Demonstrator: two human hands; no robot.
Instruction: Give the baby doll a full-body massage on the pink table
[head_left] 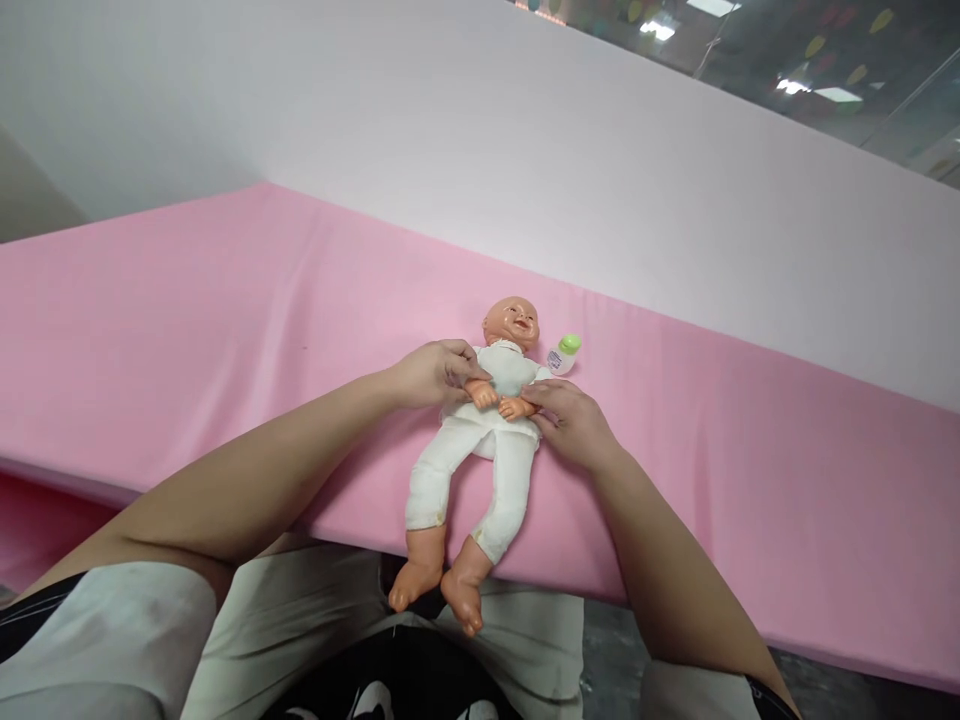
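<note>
A baby doll (495, 440) with a white cloth body and hard plastic head, hands and feet lies on its back on the pink-covered table (360, 290). Its head points away from me, and its feet hang over the near edge. My left hand (439, 375) is closed round the doll's arm on the left side, near the wrist. On the other side, my right hand (574, 418) grips the other arm in the same place. Both doll hands rest close together over its belly. A small bottle (563, 355) with a green cap lies beside the doll's shoulder.
Behind the table rises a plain white wall (480, 150), with a window-like panel (787, 70) reflecting lights at the upper right. The table's front edge runs just before my lap. Pink cloth stretches to both sides.
</note>
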